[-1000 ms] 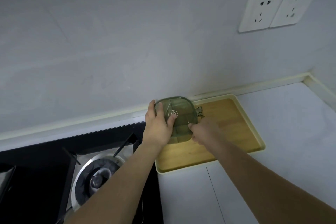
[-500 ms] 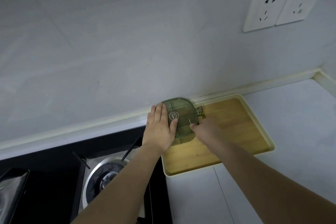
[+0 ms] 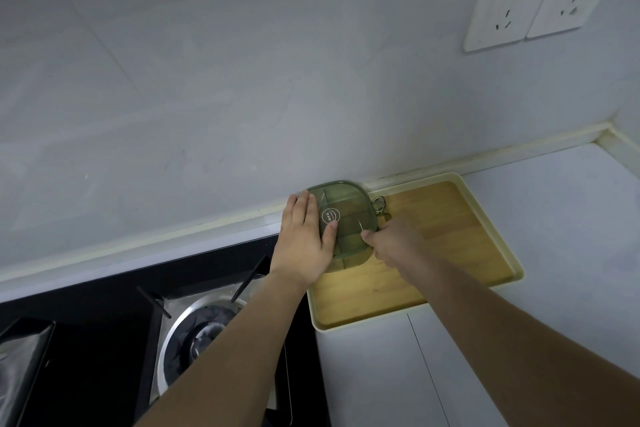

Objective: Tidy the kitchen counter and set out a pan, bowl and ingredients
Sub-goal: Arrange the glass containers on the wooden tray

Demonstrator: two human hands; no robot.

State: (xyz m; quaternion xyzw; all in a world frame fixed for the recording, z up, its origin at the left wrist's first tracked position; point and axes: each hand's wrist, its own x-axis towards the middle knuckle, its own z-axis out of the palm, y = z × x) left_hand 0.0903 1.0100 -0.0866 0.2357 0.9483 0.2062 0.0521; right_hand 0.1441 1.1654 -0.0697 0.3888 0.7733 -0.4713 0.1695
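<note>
A green translucent compartment box (image 3: 346, 208) with a round label on its lid stands at the back left corner of a wooden tray with a cream rim (image 3: 498, 236), close to the wall. My left hand (image 3: 304, 239) lies flat on the box's left side, fingers straight, thumb on the lid. My right hand (image 3: 394, 243) grips the box's right front edge with curled fingers. A metal clasp (image 3: 379, 203) shows at the box's right side.
A gas burner (image 3: 204, 333) with black pan supports sits in the black hob at the lower left. White counter (image 3: 571, 204) runs right of the tray to the corner wall. Two wall sockets (image 3: 540, 0) are at the upper right.
The view has shifted slightly; both hands stay on the green box in nearly the same pose.
</note>
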